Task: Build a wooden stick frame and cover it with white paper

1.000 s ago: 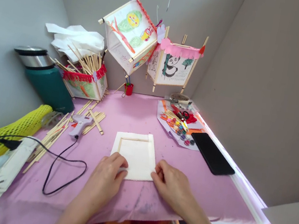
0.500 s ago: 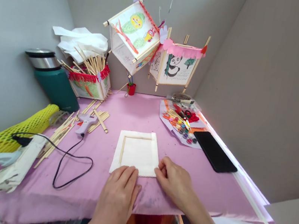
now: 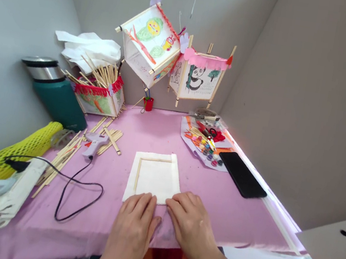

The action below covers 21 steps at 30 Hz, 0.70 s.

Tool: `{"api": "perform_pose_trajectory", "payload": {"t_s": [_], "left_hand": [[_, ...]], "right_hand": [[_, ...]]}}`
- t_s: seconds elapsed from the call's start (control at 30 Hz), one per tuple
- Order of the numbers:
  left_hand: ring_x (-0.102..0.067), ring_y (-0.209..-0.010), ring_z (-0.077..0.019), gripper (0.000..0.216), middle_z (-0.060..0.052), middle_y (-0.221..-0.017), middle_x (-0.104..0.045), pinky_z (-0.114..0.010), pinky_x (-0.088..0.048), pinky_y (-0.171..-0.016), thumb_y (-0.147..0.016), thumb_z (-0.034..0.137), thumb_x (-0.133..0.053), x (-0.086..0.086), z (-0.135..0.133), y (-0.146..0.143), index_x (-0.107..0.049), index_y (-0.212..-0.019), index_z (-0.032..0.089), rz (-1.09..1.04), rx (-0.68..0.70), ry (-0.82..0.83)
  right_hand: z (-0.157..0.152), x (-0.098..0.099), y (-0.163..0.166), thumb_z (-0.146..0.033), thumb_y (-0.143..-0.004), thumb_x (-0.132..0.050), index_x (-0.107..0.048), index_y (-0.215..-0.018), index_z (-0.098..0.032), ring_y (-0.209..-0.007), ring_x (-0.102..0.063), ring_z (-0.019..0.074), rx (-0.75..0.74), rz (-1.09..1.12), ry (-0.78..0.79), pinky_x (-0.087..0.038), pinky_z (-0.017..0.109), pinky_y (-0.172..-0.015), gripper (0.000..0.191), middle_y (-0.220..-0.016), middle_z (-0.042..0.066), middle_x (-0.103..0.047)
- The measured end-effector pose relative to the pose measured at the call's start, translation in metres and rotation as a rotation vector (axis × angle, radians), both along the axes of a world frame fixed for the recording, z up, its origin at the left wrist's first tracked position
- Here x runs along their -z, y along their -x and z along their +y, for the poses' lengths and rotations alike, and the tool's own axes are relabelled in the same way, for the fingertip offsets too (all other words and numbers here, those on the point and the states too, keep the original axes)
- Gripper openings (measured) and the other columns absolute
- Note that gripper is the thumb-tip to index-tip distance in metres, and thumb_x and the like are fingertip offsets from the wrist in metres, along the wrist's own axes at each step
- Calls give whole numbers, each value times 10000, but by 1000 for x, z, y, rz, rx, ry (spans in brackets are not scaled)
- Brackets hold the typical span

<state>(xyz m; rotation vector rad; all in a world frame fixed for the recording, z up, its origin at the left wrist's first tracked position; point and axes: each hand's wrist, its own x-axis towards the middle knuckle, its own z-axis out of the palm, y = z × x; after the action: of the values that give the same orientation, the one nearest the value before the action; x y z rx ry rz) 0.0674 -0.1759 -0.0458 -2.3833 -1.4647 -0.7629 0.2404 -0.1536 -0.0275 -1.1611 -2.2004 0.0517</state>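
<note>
A square of white paper (image 3: 158,179) lies on the pink tablecloth in front of me, with thin wooden sticks (image 3: 138,174) showing along its left and far sides. The paper's right strip appears folded over. My left hand (image 3: 136,218) rests on the near left edge, fingers stretched forward and thumb out to the side. On the near right corner lies my right hand (image 3: 189,219), its fingers extended and touching the paper. The fingers cover most of the near edge, so a stick there cannot be seen.
To the left are a glue gun (image 3: 94,143) with its cord, loose sticks (image 3: 63,160), a power strip (image 3: 15,192) and a green bottle (image 3: 58,98). At right lie a phone (image 3: 242,174) and paint pots (image 3: 210,155). Paper lanterns (image 3: 152,41) hang at the back.
My right hand has moved left along the near edge, from the right corner towards my left hand, and its curled fingers have straightened. The view has shifted slightly.
</note>
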Motion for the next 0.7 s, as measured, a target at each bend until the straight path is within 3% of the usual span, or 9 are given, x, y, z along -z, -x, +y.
{"api": "perform_pose_trajectory", "payload": {"t_s": [0.23,0.57,0.7], "left_hand": [[-522,-938,-263,349,-121,-999,-545,-456,-501,-800,-886,232,-530,-6,1,4,-545,-1209,102,-19,30,109],[-520,-848,-235,286,-89,-916,-541,-416,-487,-736,-878,230,-540,-10,7,8,-582,-1146,139,-45,48,134],[-519,-787,-224,207,-68,-850,-543,-394,-468,-689,-892,222,-504,-16,11,8,-613,-1059,164,-42,50,126]], "right_hand": [[6,-1,1,-128,-920,-485,-642,-850,-179,-796,-469,193,31,-18,115,-366,327,-718,179,-805,46,-576],[6,-5,3,-120,-906,-496,-662,-844,-169,-827,-502,193,51,6,178,-401,339,-750,184,-826,56,-607],[17,-21,-16,-201,-882,-532,-675,-887,-179,-846,-569,186,-91,81,291,-450,314,-756,144,-882,62,-653]]}}
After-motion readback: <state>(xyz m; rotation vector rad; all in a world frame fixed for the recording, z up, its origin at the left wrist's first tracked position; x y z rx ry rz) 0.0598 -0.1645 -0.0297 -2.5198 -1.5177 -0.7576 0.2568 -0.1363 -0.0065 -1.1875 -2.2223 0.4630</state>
